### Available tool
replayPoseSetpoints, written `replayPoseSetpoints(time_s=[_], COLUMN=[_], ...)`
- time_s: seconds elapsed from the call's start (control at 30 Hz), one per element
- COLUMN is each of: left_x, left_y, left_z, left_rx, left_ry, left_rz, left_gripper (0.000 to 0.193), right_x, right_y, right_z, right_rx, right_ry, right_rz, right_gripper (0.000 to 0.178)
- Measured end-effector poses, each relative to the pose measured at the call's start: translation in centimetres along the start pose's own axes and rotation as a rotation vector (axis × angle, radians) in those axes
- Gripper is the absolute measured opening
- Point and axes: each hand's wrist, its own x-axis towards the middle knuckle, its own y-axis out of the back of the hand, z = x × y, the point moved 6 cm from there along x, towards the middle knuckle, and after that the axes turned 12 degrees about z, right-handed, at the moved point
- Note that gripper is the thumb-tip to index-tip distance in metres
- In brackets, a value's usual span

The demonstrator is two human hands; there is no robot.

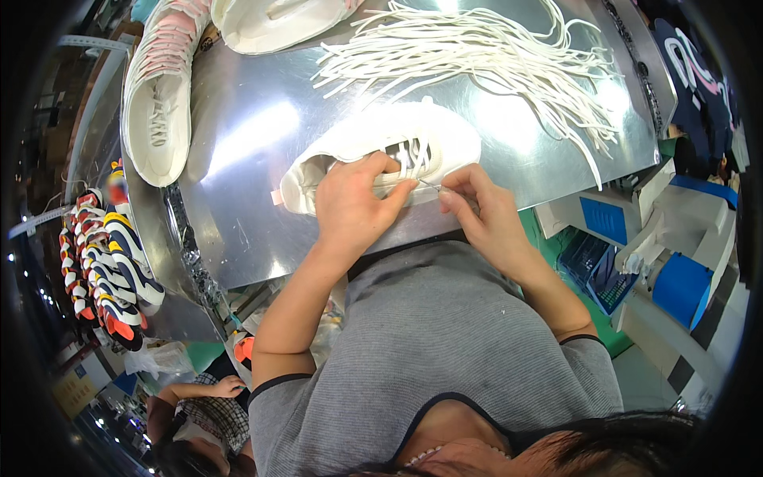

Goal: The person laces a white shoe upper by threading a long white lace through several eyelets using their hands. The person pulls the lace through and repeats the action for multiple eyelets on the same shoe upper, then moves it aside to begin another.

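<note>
A white sneaker [381, 127] lies on the metal table in front of me, its toe to the right and its opening to the left. White lace [413, 155] crosses part of its eyelet area. My left hand [354, 203] grips the near side of the shoe, fingers over the opening and thumb along the near eyelet edge. Pinched in my right hand [489, 211] is a thin metal tool [429, 184], whose point meets the near eyelet edge beside my left thumb. The exact shape of its tip is too small to tell.
Loose white laces [477, 60] spread across the far right of the table [254, 199]. A row of nested white shoes [163, 111] lines the left edge, with another white shoe [274, 24] at the back. Colourful sneakers [111, 254] hang farther left. Another person [207, 405] is at lower left.
</note>
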Motion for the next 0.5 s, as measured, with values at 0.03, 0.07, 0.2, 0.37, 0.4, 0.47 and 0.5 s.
replayPoseSetpoints(time_s=[0.03,0.07,0.2,0.37,0.4,0.47,0.5], left_x=[-0.2,-0.1,-0.2,-1.3,-1.5,-1.7,-2.0], left_y=[-0.2,-0.2,-0.1,-0.9,-0.8,-0.3,0.0], left_z=[-0.2,-0.2,0.5,1.2,1.0,0.4,0.5], left_rx=[-0.001,-0.001,-0.039,-0.216,-0.186,-0.117,-0.088], left_ry=[-0.013,-0.03,-0.093,-0.13,-0.131,-0.125,-0.16], left_rz=[0.014,0.031,0.028,-0.02,0.014,0.089,0.103], left_gripper=[0.028,0.029,0.023,0.017,0.017,0.016,0.015], right_x=[0.0,0.2,0.4,1.4,1.4,1.2,1.2], right_y=[0.0,0.0,-0.2,-2.8,-3.6,-3.8,-3.9], right_z=[0.1,0.1,0.0,-0.5,-0.5,-0.2,-0.2], right_rx=[-0.013,-0.025,-0.064,-0.428,-0.487,-0.418,-0.38], right_ry=[0.01,0.024,0.035,0.165,0.211,0.201,0.199], right_rz=[0.0,0.001,-0.012,-0.015,0.022,0.064,0.081], right_gripper=[0.016,0.015,0.014,0.013,0.013,0.014,0.014])
